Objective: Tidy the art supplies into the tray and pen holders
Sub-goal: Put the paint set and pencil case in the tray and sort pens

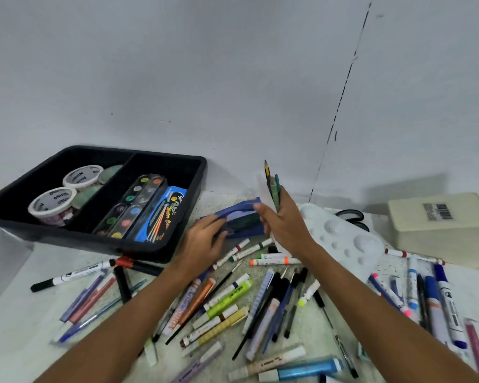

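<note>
At your ten o'clock, the two tape rolls (pixel 67 190) in the black tray (pixel 161 246) read "Nunbo" upside down. The blue brush pack (pixel 161 214) beside them shows "Water Col…". The barcode label (pixel 437 212) on the cream box (pixel 440 230) at two o'clock is unreadable.

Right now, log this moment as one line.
right hand: grips pencils | left hand: on blue case | tray: part-filled

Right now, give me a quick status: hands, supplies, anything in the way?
Right hand grips pencil bunch. Left hand on blue case. Tray part filled. Loose markers cover the table.
</note>
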{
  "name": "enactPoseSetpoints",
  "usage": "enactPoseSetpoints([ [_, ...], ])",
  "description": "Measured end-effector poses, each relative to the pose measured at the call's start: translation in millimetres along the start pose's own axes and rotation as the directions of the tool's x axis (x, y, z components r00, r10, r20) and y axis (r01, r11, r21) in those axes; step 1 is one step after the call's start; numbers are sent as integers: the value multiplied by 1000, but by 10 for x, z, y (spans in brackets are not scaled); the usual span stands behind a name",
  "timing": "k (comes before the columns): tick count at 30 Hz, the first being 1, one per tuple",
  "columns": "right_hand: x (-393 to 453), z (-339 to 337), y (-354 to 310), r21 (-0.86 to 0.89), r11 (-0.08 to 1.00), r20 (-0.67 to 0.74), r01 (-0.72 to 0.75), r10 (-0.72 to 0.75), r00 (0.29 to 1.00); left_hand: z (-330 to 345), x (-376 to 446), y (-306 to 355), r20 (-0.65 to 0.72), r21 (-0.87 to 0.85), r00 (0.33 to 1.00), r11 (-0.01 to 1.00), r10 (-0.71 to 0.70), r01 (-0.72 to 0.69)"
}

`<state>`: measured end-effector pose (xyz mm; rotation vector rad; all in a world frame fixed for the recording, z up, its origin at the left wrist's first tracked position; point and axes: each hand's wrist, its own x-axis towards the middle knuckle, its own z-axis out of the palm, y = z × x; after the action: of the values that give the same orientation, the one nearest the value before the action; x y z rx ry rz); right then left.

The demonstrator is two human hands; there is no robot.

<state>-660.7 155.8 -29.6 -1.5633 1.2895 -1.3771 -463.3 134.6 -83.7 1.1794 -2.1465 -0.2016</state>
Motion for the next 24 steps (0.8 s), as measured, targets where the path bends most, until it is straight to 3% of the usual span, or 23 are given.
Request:
enactPoseSetpoints([
  [5, 225, 98, -106, -5, 995, -20, 99, -99, 995, -43, 235, 88, -108, -156, 981, 978, -159, 141],
  [10, 458, 208, -203, -136, 942, -23, 308, -313, 949, -102, 350, 170, -88, -197, 957, 947, -275, 254],
  [12, 507, 221, -159, -187, 916, 81, 355, -346, 935, -124, 384, 185, -55, -219, 948, 930, -312, 294],
  [15, 522, 229, -10, -302, 877, 336, 372, -268, 903, -145, 417, 186, 4, -262, 943, 910, -333, 322],
  [19, 542, 141, 192, -407, 722, 571, 560, -277, 773, -172, 416, 156, 60, -324, 932, 876, -358, 358],
  [22, 602, 42, 253, -491, 611, 692, 621, -160, 704, -185, 402, 126, 86, -332, 927, 867, -365, 372],
  [24, 651, -17, 268, -575, 547, 704, 608, -48, 709, -194, 396, 118, 120, -345, 924, 857, -364, 382],
])
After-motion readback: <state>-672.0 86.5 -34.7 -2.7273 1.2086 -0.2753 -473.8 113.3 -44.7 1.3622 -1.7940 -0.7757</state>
